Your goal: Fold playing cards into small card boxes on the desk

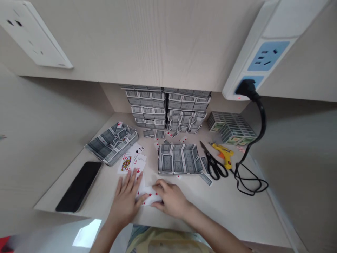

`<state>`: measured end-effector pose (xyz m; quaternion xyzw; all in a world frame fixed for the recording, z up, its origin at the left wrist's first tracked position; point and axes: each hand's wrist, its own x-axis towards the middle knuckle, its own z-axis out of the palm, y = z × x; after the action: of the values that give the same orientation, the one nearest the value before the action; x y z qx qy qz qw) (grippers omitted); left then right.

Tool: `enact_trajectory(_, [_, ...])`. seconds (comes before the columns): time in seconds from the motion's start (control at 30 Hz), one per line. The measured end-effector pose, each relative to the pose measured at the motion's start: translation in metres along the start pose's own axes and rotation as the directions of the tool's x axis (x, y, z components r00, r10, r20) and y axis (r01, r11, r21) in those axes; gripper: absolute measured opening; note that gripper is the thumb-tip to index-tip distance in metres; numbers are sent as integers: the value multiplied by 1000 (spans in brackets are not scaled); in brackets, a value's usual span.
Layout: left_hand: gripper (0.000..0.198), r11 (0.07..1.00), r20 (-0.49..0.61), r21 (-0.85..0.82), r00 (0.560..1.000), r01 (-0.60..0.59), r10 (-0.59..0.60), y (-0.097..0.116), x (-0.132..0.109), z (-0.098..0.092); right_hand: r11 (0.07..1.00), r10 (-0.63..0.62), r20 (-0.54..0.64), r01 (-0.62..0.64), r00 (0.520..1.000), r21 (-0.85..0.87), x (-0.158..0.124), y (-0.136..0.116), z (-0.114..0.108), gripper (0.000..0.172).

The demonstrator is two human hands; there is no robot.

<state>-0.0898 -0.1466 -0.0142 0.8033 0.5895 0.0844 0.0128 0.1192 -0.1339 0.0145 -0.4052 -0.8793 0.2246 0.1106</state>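
Note:
My left hand lies flat with fingers spread, pressing on playing cards near the table's front edge. Its thumb touches a white card with red diamonds. My right hand grips that card's right end between thumb and fingers. Beyond my left fingertips lie loose face-up cards, among them a court card and a two of clubs. An open box made of grey-backed cards sits just beyond my right hand, with a single card lying inside it.
Another card-built tray holds card pieces at left, near a black phone. Stacked card boxes stand at the back. To the right are black scissors, a yellow glue gun with its cord, and packed card decks.

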Motion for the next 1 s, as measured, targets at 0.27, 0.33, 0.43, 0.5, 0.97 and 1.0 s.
enact_trajectory(0.27, [63,994,-22,80,996,-81,83,12,37,-3,989,140,-35,-138,990,61,-32,15,-9,49])
enact_trajectory(0.33, [64,994,-35,69,995,-86,89,13,42,-2,974,206,-53,-200,977,104,-40,18,-14,51])
enact_trajectory(0.43, [64,997,-53,56,997,-60,63,14,46,3,952,261,-96,-239,961,193,-52,23,-20,49])
enact_trajectory(0.5, [62,998,-61,49,997,-37,40,15,48,6,937,257,-140,-211,956,279,-59,26,-24,47])
enact_trajectory(0.97, [30,931,-273,-354,962,-89,-12,54,96,-49,479,507,-325,52,798,876,-77,52,-20,47])
enact_trajectory(1.0, [26,927,-241,-355,970,-122,35,59,105,-57,448,529,-320,62,786,892,-78,53,-17,47])
